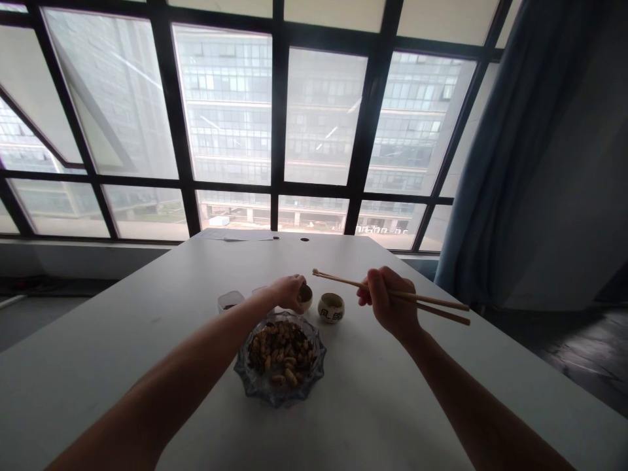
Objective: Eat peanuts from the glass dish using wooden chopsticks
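Note:
My right hand (391, 302) is closed around a pair of wooden chopsticks (343, 281), held above the table and pointing left. Their tips meet at a small pale bit, too small to name for certain. My left hand (290, 292) is closed on the side of a small ceramic cup (306, 299), its fingers at the rim. To the right of that cup stands a second cup (331, 309) with dark characters on its side. Beneath my left forearm sits a scalloped glass bowl (279, 396) of unshelled peanuts (282, 350).
The white table (392, 418) reaches toward the window. A clear plastic container (230, 301) with dark contents stands left of my left wrist, and another pale container is partly hidden behind it. Paper sheets (240, 235) lie at the far edge. A blue curtain (495, 150) hangs right.

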### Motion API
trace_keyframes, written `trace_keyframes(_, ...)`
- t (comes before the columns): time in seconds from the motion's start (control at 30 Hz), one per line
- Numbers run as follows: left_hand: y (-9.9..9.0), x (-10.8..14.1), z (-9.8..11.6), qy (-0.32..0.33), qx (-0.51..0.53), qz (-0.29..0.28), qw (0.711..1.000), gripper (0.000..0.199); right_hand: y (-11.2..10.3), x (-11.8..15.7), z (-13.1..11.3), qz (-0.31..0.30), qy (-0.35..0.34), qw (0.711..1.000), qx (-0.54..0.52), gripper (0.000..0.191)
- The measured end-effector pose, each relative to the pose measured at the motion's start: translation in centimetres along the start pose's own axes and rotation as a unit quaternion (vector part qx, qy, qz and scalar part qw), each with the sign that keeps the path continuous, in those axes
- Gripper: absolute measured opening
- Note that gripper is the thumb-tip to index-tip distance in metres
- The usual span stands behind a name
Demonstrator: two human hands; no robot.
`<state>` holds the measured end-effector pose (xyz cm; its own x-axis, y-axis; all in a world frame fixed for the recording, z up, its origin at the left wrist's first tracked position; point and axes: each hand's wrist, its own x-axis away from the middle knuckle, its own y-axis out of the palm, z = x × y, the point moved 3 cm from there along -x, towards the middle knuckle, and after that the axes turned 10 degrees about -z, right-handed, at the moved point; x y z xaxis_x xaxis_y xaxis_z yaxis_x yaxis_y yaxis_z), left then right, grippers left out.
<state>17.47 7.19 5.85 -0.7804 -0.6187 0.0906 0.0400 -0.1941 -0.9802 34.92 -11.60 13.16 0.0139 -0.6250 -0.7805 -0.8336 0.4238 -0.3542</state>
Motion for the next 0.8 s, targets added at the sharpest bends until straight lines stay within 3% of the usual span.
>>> trace_keyframes(0.23,0.3,0.5,0.5,0.059,-0.077,0.033,0.995,0.073,-0.2,-0.1,0.1,-0.004,0.013,1.0,-0.001,0.048)
trace_keyframes(0.5,0.9,0.1,-1.3,0.075,-0.008,0.045,0.996,0.073,2.5,1.4,3.0,-0.086,0.053,0.995,0.004,0.046)
trace_keyframes(0.67,0.6,0.4,-1.5,0.093,0.035,0.032,0.995,0.07,4.9,2.8,4.7,-0.1,0.065,0.992,0.029,0.045)
trace_keyframes(0.8,0.2,0.6,-1.4,0.098,0.046,0.028,0.994,0.068,4.8,2.5,4.5,-0.093,0.098,0.991,0.011,0.047)
